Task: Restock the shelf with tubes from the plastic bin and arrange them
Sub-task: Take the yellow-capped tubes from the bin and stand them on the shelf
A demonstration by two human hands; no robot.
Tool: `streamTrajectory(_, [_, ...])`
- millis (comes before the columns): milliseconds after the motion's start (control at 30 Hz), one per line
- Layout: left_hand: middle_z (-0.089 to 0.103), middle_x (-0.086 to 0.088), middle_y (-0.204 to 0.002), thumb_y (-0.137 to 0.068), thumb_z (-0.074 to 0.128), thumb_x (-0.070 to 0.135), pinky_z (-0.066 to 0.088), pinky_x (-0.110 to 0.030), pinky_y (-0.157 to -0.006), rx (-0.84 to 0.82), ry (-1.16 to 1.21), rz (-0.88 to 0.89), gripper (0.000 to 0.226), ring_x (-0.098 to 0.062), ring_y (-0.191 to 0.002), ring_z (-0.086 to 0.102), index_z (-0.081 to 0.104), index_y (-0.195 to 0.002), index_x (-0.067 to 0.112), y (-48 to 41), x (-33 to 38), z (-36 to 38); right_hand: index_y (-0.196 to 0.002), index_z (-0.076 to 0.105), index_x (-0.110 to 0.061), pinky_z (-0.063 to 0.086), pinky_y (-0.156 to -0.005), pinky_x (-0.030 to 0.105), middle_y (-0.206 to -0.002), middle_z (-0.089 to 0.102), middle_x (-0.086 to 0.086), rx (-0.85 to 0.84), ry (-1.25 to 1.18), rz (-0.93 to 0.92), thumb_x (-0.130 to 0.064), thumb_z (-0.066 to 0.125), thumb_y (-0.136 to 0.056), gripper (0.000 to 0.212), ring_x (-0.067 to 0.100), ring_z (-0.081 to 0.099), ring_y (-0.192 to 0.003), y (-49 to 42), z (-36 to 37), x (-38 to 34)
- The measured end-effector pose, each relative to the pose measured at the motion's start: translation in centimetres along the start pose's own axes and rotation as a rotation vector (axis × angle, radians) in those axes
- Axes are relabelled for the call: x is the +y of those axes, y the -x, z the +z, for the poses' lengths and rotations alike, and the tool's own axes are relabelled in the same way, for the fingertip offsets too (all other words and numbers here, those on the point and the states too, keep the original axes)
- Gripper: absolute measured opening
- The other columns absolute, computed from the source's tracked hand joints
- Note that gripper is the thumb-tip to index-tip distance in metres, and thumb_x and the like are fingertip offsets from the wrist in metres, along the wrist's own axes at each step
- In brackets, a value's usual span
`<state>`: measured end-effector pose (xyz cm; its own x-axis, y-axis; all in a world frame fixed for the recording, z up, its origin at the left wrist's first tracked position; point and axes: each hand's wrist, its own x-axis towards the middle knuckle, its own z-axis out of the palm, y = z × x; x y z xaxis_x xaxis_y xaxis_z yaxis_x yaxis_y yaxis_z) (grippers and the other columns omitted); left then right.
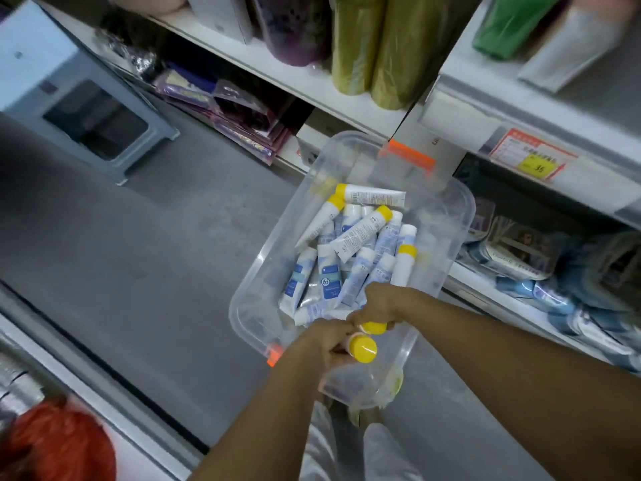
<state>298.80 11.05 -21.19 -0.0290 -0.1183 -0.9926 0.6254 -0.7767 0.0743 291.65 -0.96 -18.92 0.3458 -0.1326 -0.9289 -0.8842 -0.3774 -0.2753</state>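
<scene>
We hold both bare forearms out in front of us, the left rising from the lower edge, the right slanting in from the right side. Our left hand (324, 343) curls its fingers round a yellow-capped tube (363, 348). Our right hand (376, 305), its back toward us, grips a second tube (374, 327) just beyond. The two hands sit close together.

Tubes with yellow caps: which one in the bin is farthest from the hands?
The tube lying crosswise at the far end of the plastic bin, its cap pointing left. The other yellow-capped tubes lie slanted, nearer the middle.
</scene>
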Motion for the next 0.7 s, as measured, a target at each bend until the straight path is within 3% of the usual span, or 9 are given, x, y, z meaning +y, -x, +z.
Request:
streamTrajectory(100, [0.065,-0.018,-0.089,-0.085,0.06,-0.002,0.057,-0.035,-0.054,-0.036,0.049,0.101,0.021,-0.026,-0.076,0.062,0.06,-0.107,0.001,3.9,1.2,-1.2,-0.063,0.055,-0.011,0.037,-0.044,0.022,-0.051,0.057,0.006,0.012,-0.388,-0.01,-0.048,0.067,-0.084,0.045,0.014,0.046,-0.04,3.3,-1.9,0.8])
streamTrajectory(233, [0.063,-0.013,-0.086,-0.085,0.054,-0.007,0.056,-0.037,-0.063,-0.078,0.11,0.286,0.021,-0.026,-0.074,0.061,0.063,-0.1,0.003,10.6,3.3,-1.1,-0.065,0.055,-0.014,0.034,-0.046,0.022,-0.046,0.052,-0.001,0.062,-0.706,-0.075,-0.035,0.071,-0.083,0.031,0.011,0.046,-0.043,8.6,-4.5,0.6])
streamTrajectory(333, [0.066,-0.01,-0.089,-0.082,0.051,-0.009,0.054,-0.034,-0.068,-0.126,0.0,0.46,0.035,-0.023,-0.077,0.062,0.064,-0.11,0.006,15.2,5.0,0.0,-0.07,0.058,-0.016,0.035,-0.047,0.019,-0.053,0.056,-0.004,0.144,-0.747,-0.182,-0.024,0.071,-0.083,0.02,0.008,0.048,-0.049,12.9,-6.4,0.0])
streamTrajectory(400, [0.072,-0.006,-0.084,-0.08,0.051,-0.012,0.054,-0.029,-0.065,-0.129,-0.083,0.596,0.037,-0.018,-0.072,0.066,0.068,-0.106,0.008,18.2,5.9,0.8,-0.085,0.065,-0.014,0.037,-0.05,0.018,-0.059,0.06,-0.007,0.173,-0.743,-0.268,-0.021,0.073,-0.081,0.012,0.006,0.051,-0.055,15.7,-7.6,-0.4])
streamTrajectory(500, [0.073,-0.003,-0.078,-0.078,0.051,-0.019,0.055,-0.024,-0.053,-0.096,-0.124,0.773,0.039,-0.012,-0.061,0.068,0.068,-0.102,0.007,22.4,6.8,2.1,-0.109,0.068,-0.011,0.038,-0.055,0.02,-0.082,0.07,0.0,0.237,-0.685,-0.368,-0.029,0.075,-0.067,0.046,0.008,0.055,-0.067,20.1,-9.0,-0.8])
streamTrajectory(567, [0.073,-0.007,-0.084,-0.076,0.051,-0.022,0.055,-0.024,-0.053,-0.101,-0.139,0.883,0.044,-0.014,-0.062,0.069,0.065,-0.109,0.003,25.0,7.4,3.2,-0.108,0.068,-0.017,0.044,-0.062,0.023,-0.101,0.072,0.009,0.336,-0.659,-0.422,-0.026,0.078,-0.067,0.043,0.015,0.059,-0.079,22.6,-9.8,-0.9])
streamTrajectory(633, [0.072,-0.011,-0.092,-0.074,0.054,-0.022,0.056,-0.026,-0.055,-0.102,-0.147,0.98,0.047,-0.017,-0.067,0.069,0.062,-0.114,0.003,27.1,8.1,4.1,-0.101,0.068,-0.019,0.054,-0.078,0.036,-0.11,0.071,0.013,0.45,-0.66,-0.477,-0.021,0.081,-0.067,0.037,0.027,0.066,-0.092,25.0,-10.5,-1.0])
streamTrajectory(700, [0.072,-0.013,-0.097,-0.069,0.062,-0.017,0.054,-0.027,-0.057,-0.098,-0.172,1.076,0.05,-0.019,-0.075,0.069,0.061,-0.114,0.005,29.3,8.8,5.1,-0.106,0.068,-0.018,0.051,-0.092,0.05,-0.112,0.071,0.013,0.543,-0.647,-0.526,-0.026,0.083,-0.059,0.05,0.036,0.065,-0.105,27.5,-11.1,-1.0])
